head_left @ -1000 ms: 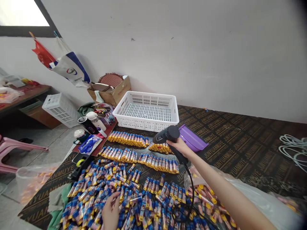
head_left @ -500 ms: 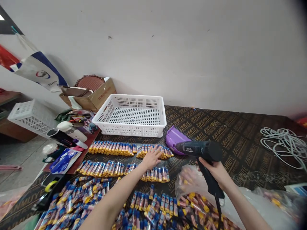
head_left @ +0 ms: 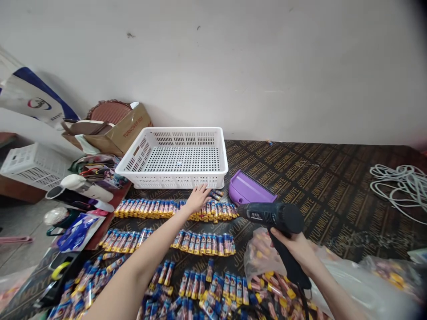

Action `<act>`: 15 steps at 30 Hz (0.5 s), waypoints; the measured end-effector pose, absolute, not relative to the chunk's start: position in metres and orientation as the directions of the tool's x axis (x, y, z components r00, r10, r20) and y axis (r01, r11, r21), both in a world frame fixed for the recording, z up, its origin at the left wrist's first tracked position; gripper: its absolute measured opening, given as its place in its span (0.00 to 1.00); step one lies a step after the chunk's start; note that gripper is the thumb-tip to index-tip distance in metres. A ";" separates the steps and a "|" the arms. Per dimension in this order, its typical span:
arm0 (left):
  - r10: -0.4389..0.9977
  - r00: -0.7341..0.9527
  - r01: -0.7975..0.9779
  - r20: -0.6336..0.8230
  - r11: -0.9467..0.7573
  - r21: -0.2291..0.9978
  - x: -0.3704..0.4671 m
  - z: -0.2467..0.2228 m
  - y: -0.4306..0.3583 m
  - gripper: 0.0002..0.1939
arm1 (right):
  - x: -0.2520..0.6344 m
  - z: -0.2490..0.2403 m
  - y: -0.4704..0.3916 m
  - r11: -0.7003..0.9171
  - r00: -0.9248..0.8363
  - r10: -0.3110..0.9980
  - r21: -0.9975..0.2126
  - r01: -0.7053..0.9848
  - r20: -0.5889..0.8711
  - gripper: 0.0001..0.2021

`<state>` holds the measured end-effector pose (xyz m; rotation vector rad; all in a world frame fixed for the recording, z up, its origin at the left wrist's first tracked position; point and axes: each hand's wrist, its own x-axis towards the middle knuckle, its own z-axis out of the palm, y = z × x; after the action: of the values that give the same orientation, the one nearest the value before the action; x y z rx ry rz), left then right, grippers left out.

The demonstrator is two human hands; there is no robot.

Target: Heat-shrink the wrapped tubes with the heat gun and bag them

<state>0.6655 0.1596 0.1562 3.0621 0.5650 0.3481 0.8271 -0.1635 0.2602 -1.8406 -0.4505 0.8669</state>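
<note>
Two long rows of small blue-and-yellow tubes lie on the dark printed table cover; the back row [head_left: 143, 208] passes just in front of the white basket. My left hand [head_left: 199, 198] is over this row near the basket's front wall, fingers spread, holding nothing visible. A couple of loose tubes [head_left: 216, 194] lie just right of its fingers. My right hand [head_left: 293, 249] grips the handle of a black heat gun [head_left: 271, 216], its nozzle pointing left above the right end of the back row. The front row [head_left: 203, 243] lies nearer me.
White basket [head_left: 180, 181] at the back; purple dustpan [head_left: 248, 189] right of it. Loose tubes [head_left: 100, 284] cover the near table. Pink-and-yellow pieces [head_left: 275, 289] and plastic bags lie near right, coiled cable [head_left: 396, 186] far right. Bottles [head_left: 86, 189] and a cardboard box [head_left: 128, 126] stand left.
My left hand has moved back and left, from the back row towards the basket. A couple of tubes now lie behind that row. The heat gun is still held, and the view has shifted slightly.
</note>
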 end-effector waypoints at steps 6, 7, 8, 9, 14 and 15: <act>0.599 0.646 0.490 0.473 -0.800 0.346 0.610 0.168 0.165 0.15 | 0.803 0.256 -0.133 -0.350 0.568 0.753 -0.933 -0.082 -0.332 0.19; 0.631 0.588 0.490 0.506 -0.776 0.398 0.598 0.169 0.165 0.14 | 0.798 0.257 -0.127 -0.361 0.547 0.763 -0.929 -0.079 -0.343 0.19; 0.655 0.542 0.485 0.527 -0.756 0.441 0.587 0.169 0.164 0.14 | 0.792 0.258 -0.121 -0.371 0.532 0.772 -0.926 -0.069 -0.349 0.19; 0.673 0.506 0.478 0.539 -0.739 0.475 0.577 0.168 0.163 0.15 | 0.786 0.260 -0.115 -0.375 0.518 0.782 -0.925 -0.053 -0.346 0.19; 0.734 0.350 0.479 0.582 -0.674 0.562 0.543 0.158 0.151 0.15 | 0.756 0.271 -0.077 -0.298 0.447 0.853 -0.955 -0.005 -0.268 0.20; 0.738 0.325 0.489 0.591 -0.666 0.563 0.542 0.156 0.148 0.14 | 0.753 0.272 -0.072 -0.276 0.439 0.862 -0.961 -0.012 -0.253 0.20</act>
<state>0.5416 0.1485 0.1559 2.3122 1.1046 1.2606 0.7525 -0.0718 0.2718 -1.6248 -0.7567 1.0251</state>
